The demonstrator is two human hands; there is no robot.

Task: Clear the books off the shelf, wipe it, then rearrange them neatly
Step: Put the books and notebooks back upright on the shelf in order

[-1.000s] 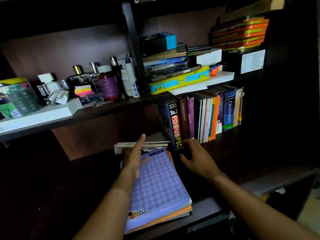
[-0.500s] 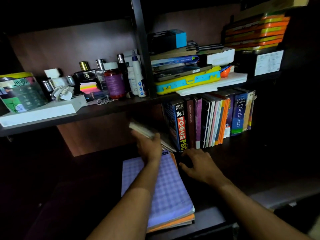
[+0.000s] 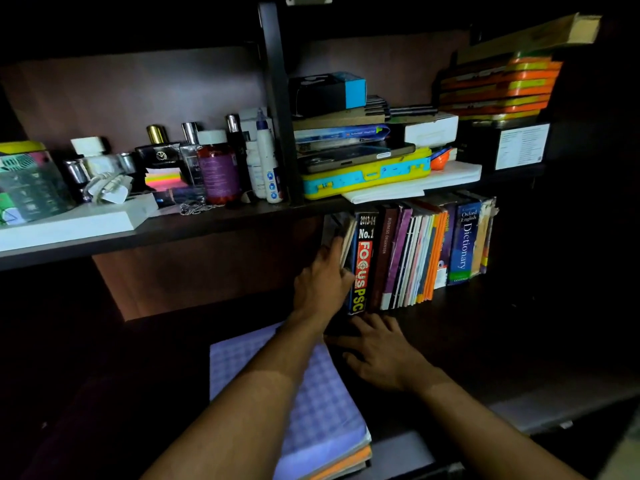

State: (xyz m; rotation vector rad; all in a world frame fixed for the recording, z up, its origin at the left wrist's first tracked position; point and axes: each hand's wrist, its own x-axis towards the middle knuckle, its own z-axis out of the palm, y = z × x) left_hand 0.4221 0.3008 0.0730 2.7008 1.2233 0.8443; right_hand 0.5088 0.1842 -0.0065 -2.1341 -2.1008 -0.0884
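Head view: the left hand [image 3: 323, 282], which half a second ago held the thin booklets [image 3: 341, 237] tilted in the air, now presses them upright against the left end of the row of books [image 3: 419, 251], its fingers curled around their edge. So the rearranging goes on. The right hand [image 3: 377, 351] rests on the dark lower shelf [image 3: 485, 323] before the row, fingers spread and holding nothing. The purple checked notebooks [image 3: 329, 410] lie flat in a stack, not yet stood up. The upper shelf [image 3: 214, 220] carries bottles and boxes
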